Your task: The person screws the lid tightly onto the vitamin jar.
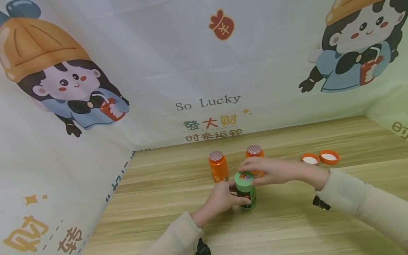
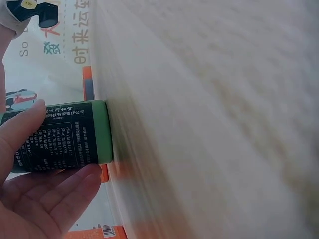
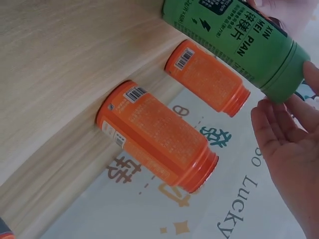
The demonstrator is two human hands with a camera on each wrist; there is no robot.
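Note:
A green bottle [image 1: 251, 200] with a dark label stands upright on the wooden table, its green lid [image 1: 241, 182] on top. My left hand [image 1: 218, 199] grips the bottle's body, thumb on the near side; the left wrist view shows the black label [image 2: 60, 137] between thumb and fingers. From above, my right hand [image 1: 275, 170] holds the lid by its edge. In the right wrist view, thumb and fingertips [image 3: 266, 115] lie on opposite sides of the lid. Behind stand two orange bottles, one on the left [image 1: 218, 169] and one [image 1: 254, 152] partly hidden by my right hand.
Both orange bottles have no caps and show silvery patterned seals. Two orange caps, one [image 1: 310, 159] beside the other [image 1: 329, 157], lie with white insides up at the back right. A printed cloth [image 1: 153, 71] rises behind the table [image 1: 153, 198] and along its left side.

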